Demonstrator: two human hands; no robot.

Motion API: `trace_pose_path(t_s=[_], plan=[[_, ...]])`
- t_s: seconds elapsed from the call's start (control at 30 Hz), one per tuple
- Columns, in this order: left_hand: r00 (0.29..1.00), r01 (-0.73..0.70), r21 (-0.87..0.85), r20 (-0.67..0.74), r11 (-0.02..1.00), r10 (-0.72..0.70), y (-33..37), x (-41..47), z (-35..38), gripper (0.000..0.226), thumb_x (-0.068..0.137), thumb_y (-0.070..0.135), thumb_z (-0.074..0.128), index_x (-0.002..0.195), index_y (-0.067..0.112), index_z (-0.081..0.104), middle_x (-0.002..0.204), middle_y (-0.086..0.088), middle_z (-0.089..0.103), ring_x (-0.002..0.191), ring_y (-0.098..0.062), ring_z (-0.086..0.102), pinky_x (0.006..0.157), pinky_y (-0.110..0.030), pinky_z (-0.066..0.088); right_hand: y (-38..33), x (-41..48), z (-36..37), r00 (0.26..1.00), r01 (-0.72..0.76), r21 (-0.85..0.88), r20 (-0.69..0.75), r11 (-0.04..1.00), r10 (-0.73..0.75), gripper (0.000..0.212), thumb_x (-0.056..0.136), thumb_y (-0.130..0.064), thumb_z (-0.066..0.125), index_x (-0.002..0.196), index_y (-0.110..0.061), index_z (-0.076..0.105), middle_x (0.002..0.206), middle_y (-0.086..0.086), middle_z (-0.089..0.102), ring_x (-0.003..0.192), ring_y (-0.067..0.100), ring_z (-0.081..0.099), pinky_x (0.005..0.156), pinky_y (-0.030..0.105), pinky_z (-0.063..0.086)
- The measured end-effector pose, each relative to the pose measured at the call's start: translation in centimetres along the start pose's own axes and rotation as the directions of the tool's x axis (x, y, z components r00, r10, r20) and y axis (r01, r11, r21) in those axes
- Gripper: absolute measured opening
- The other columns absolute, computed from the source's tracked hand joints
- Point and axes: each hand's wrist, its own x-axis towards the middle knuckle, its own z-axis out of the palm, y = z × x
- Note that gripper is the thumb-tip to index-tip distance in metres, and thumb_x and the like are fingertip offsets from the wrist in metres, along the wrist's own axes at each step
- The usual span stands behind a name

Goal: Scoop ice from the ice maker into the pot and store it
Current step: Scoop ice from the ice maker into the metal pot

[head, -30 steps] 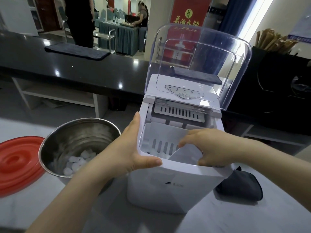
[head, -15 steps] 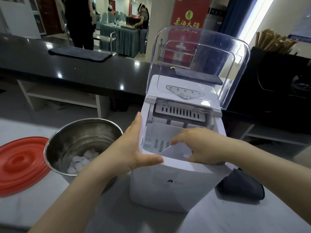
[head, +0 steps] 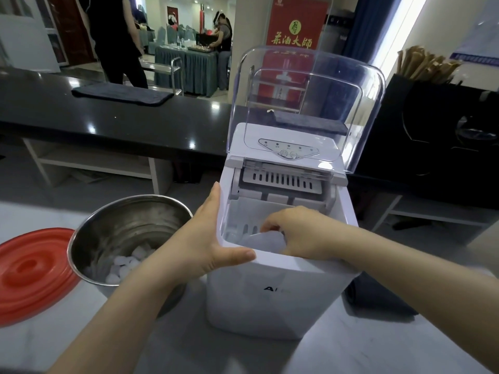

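Ice [head: 127,263]: small heap of pale cubes at the bottom of the pot [head: 129,202], far-left red lid [head: 29,273] flat on the counter just beside it. Pot stands left of the maker [head: 280,292], close to it. Your left hand [head: 208,244] braces the maker's front-left corner: fingers straight along the left wall, thumb laid flat on the front rim, nothing held. Clear cover [head: 310,103] stands raised at the back. Your right hand [head: 305,236] is down in the basket, fingers curled round the white scoop [head: 263,242]. Cannot tell whether the scoop carries ice. Dark cloth [head: 378,298] lies right of the maker.
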Motion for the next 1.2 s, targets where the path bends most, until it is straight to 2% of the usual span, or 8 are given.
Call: trace_pose_path(t_s=[0.37, 0.47, 0.63, 0.8, 0.9, 1.0, 1.1, 1.2], plan=[[1.000, -0.007, -0.027, -0.028, 1.000, 0.006, -0.3, 0.1, 0.2, 0.138, 0.057, 0.053, 0.084, 0.149, 0.025, -0.015, 0.140, 0.030, 0.001, 0.133, 0.010, 0.006, 0.100, -0.007, 0.014, -2.0, 1.6, 0.4, 0.993, -0.076, 0.064, -0.084, 0.995, 0.081, 0.052, 0.080, -0.039, 0.069, 0.125, -0.016, 0.056, 0.122, 0.001, 0.060, 0.112, 0.021, 0.054, 0.088, 0.031, 0.047], [0.999, -0.008, -0.013, -0.032, 1.000, 0.008, -0.3, 0.1, 0.1, 0.146, 0.048, 0.062, 0.083, 0.149, 0.026, -0.015, 0.147, 0.028, -0.002, 0.135, 0.009, 0.005, 0.103, -0.009, 0.014, -1.3, 0.9, 0.6, 0.993, -0.093, 0.162, -0.056, 0.982, 0.104, 0.047, 0.080, -0.037, 0.070, 0.121, -0.019, 0.059, 0.117, -0.003, 0.062, 0.104, 0.015, 0.055, 0.081, 0.026, 0.044], [0.998, 0.011, -0.019, -0.056, 1.000, -0.012, 0.0, -0.3, 0.3, 0.132, 0.056, 0.050, 0.077, 0.150, 0.026, -0.013, 0.156, 0.019, -0.003, 0.136, 0.007, 0.005, 0.106, -0.013, 0.012, -0.3, -0.3, 0.2, 0.990, -0.107, 0.329, -0.052, 0.938, 0.131, 0.051, 0.078, -0.039, 0.075, 0.123, -0.025, 0.057, 0.114, -0.014, 0.058, 0.093, 0.002, 0.055, 0.079, 0.017, 0.041], [0.998, 0.004, -0.010, -0.060, 1.000, -0.004, -0.2, -0.3, 0.3, 0.134, 0.053, 0.057, 0.074, 0.150, 0.026, -0.013, 0.156, 0.018, -0.002, 0.136, 0.006, 0.007, 0.107, -0.015, 0.014, 0.5, -1.4, 0.0, 0.985, -0.112, 0.517, -0.052, 0.849, 0.162, 0.051, 0.070, -0.038, 0.081, 0.117, -0.032, 0.059, 0.109, -0.019, 0.061, 0.071, -0.015, 0.057, 0.059, 0.006, 0.040], [0.997, -0.032, -0.021, -0.071, 0.999, 0.031, 0.1, -0.6, 0.1, 0.121, 0.063, 0.050, 0.080, 0.149, 0.036, -0.004, 0.150, 0.032, 0.010, 0.131, 0.015, 0.016, 0.101, -0.007, 0.017, 0.1, -2.3, -0.6, 0.979, -0.101, 0.627, -0.076, 0.773, 0.190, 0.051, 0.067, -0.032, 0.084, 0.112, -0.032, 0.061, 0.106, -0.017, 0.064, 0.077, 0.002, 0.066, 0.068, 0.020, 0.054], [0.993, -0.082, 0.060, -0.080, 0.995, 0.087, 0.2, -1.2, -0.6, 0.094, 0.073, 0.035, 0.077, 0.136, 0.053, 0.008, 0.122, 0.057, 0.022, 0.112, 0.032, 0.028, 0.090, 0.004, 0.023, -0.5, -3.2, -1.5, 0.972, -0.084, 0.636, -0.117, 0.767, 0.203, 0.053, 0.065, -0.030, 0.086, 0.113, -0.032, 0.062, 0.106, -0.015, 0.065, 0.079, 0.007, 0.068, 0.076, 0.028, 0.058], [0.985, -0.064, 0.107, -0.155, 0.992, 0.080, -0.6, -2.3, -1.3, 0.097, 0.073, 0.042, 0.075, 0.148, 0.036, 0.014, 0.137, 0.035, 0.022, 0.126, 0.011, 0.028, 0.095, -0.006, 0.026, -1.3, -3.8, -2.7, 0.963, -0.099, 0.587, -0.146, 0.804, 0.225, 0.060, 0.065, -0.036, 0.085, 0.119, -0.029, 0.061, 0.107, -0.017, 0.063, 0.078, -0.002, 0.063, 0.084, 0.026, 0.055], [0.975, -0.076, 0.041, -0.204, 0.996, 0.083, -1.8, -3.8, -2.2, 0.097, 0.066, 0.054, 0.073, 0.146, 0.042, 0.020, 0.141, 0.028, 0.030, 0.131, 0.008, 0.029, 0.105, -0.019, 0.028, -2.9, -4.3, -3.8, 0.949, -0.092, 0.595, -0.190, 0.799, 0.251, 0.058, 0.064, -0.039, 0.085, 0.117, -0.028, 0.063, 0.103, -0.018, 0.065, 0.080, -0.006, 0.061, 0.089, 0.025, 0.050]])
